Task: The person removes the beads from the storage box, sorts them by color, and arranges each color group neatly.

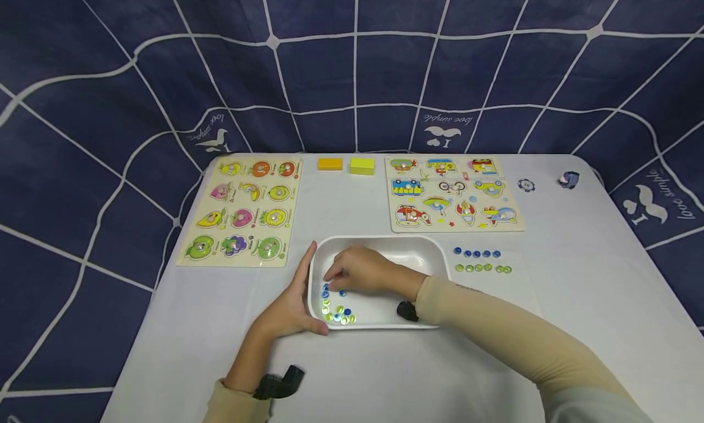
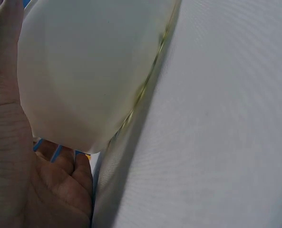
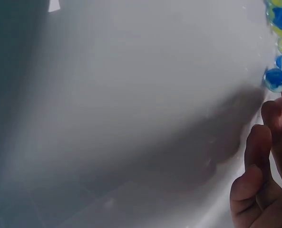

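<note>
My left hand (image 1: 288,310) grips the near left corner of a white tray (image 1: 379,326), thumb at the front rim and fingers along the left end. In the left wrist view the tray's outer wall (image 2: 93,71) stands between thumb and fingers. Over the tray's left part, my right hand (image 1: 363,270) reaches down with bent fingers, its fingertips right at some blue glass marbles (image 1: 343,293). I cannot tell whether it pinches one. Yellow-green marbles (image 1: 352,319) lie nearby in the tray's near left corner. The right wrist view shows a blue marble (image 3: 275,80) just beyond the fingertips.
Right of the tray lie a row of blue marbles (image 1: 477,253) and a row of yellow-green marbles (image 1: 478,268). A fruit puzzle board (image 1: 242,212) lies left, a vehicle puzzle board (image 1: 456,197) behind. Orange (image 1: 330,164) and yellow (image 1: 362,166) blocks sit at the back.
</note>
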The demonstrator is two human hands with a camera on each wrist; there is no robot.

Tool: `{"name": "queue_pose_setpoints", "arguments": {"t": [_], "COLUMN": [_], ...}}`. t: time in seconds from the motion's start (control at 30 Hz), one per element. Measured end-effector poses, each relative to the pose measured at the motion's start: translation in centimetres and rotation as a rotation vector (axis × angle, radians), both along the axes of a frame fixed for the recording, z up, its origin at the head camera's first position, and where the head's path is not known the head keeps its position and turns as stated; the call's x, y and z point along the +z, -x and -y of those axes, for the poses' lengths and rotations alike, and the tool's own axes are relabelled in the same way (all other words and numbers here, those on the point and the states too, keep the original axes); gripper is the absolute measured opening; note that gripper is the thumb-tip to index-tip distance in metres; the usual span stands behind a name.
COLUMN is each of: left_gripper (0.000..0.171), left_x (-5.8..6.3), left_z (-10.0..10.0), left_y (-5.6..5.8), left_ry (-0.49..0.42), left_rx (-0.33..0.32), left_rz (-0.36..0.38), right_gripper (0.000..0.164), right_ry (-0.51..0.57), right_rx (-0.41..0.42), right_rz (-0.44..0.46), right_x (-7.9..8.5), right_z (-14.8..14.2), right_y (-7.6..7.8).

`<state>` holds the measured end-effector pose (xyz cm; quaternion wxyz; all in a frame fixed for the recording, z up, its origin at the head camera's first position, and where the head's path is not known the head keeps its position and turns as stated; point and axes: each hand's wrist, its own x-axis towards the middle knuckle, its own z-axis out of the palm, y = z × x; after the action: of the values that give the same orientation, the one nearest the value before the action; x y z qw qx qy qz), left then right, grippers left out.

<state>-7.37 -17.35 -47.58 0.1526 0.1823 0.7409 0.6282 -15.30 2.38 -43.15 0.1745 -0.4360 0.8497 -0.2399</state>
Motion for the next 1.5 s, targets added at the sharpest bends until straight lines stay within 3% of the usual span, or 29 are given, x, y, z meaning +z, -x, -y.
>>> {"name": "queue_pose_setpoints", "arguments": {"t": [0.67, 0.87, 1.07, 1.23, 1.37, 1.5], "left_gripper": [0.146, 0.146, 0.145, 0.145, 0.145, 0.145], "left_x": [-0.1, -0.2, 0.0, 0.1, 0.1, 0.1], "left_z": [0.0, -0.1, -0.1, -0.1, -0.1, -0.2], "left_y": [0.1, 0.1, 0.1, 0.0, 0.0, 0.0], "left_ry": [-0.031, -0.05, -0.007, -0.001, -0.024, -0.026], "left_rx": [-0.015, -0.02, 0.002, 0.016, 0.012, 0.008], "left_rz": [-0.02, -0.01, -0.013, -0.006, -0.015, -0.026], "right_gripper": [0.011, 0.006, 0.007, 0.01, 0.012, 0.018], "right_ry": [-0.031, 0.002, 0.16, 0.3, 0.371, 0.415], "right_rx": [0.014, 0.007, 0.025, -0.038, -0.129, -0.249], "right_rz": [-0.051, -0.05, -0.018, -0.012, -0.076, -0.146], "right_x": [-0.1, 2.1, 6.4, 9.1, 9.7, 8.6], "right_z": [1.2, -0.1, -3.1, -7.1, -11.0, -16.1], "right_y": [-0.2, 0.0, 0.1, -0.2, -0.4, -0.1]}}
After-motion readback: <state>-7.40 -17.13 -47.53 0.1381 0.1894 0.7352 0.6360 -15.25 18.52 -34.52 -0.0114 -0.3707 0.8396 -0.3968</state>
